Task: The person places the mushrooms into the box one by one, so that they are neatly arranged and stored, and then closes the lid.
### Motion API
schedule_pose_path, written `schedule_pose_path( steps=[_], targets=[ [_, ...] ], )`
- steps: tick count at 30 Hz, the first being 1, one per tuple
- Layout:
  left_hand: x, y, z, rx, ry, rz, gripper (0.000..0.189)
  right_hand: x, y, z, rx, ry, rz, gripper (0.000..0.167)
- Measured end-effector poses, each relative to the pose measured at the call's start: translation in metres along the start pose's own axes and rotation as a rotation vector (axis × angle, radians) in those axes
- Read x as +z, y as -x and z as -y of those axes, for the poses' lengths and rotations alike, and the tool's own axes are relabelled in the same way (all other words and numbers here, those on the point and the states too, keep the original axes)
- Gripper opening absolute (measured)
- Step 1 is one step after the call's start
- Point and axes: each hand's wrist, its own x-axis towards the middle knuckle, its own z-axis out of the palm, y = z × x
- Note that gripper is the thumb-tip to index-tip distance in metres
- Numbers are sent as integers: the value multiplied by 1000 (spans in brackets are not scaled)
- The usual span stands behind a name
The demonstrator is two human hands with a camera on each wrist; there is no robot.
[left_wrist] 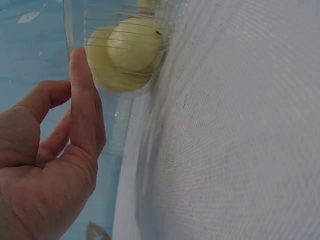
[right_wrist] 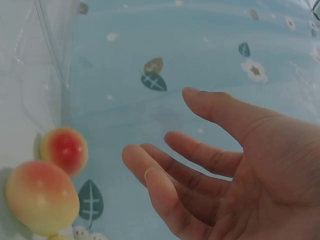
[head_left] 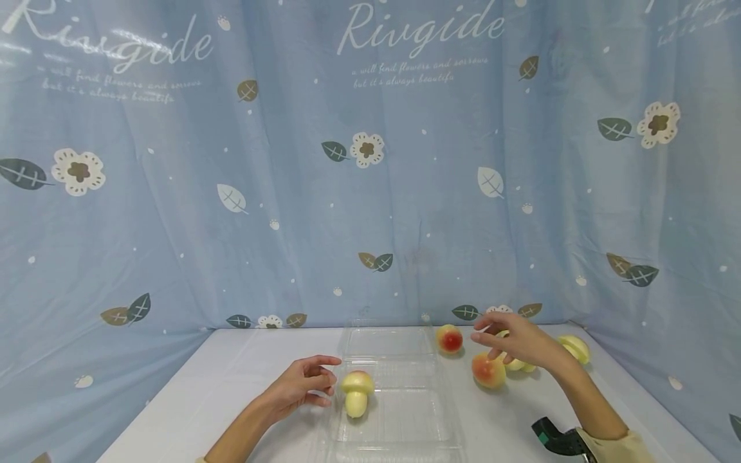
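A pale yellow mushroom-shaped piece with a pinkish cap [head_left: 357, 393] lies in the left part of a clear plastic clamshell box [head_left: 408, 418], whose lid is folded back. Beside the box's left wall is my left hand [head_left: 303, 386], fingers loosely bent and holding nothing. In the left wrist view its fingertips are close to the wall; contact I cannot tell. My right hand [head_left: 521, 337] hovers above the toys at the right, fingers relaxed, nothing in its grasp. Near it sit a round red-and-yellow peach-like fruit [right_wrist: 65, 150] and a larger orange-yellow one [right_wrist: 42, 197].
Yellow pieces lie partly hidden behind my right hand, and another yellow piece [head_left: 574, 349] stands farther right. A black curved object [head_left: 556, 438] is at the right forearm. A blue printed curtain [head_left: 370, 193] encloses the white table [head_left: 231, 366].
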Motion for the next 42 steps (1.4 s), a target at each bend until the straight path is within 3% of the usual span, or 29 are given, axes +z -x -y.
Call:
schedule_pose_path(
  steps=[11,25,36,42],
  targets=[
    [2,1,-2,6,3,-10,57,-20,6,-22,115,28,-81,51],
    [2,1,-5,3,-11,-15,55,-45,14,-53,202,96,-142,60],
    [4,2,-3,-8,-3,-19,56,-59,20,-83,337,146,-213,86],
    [3,1,-4,2,0,-14,54,-65,24,-102,372,175,-285,90]
  ],
)
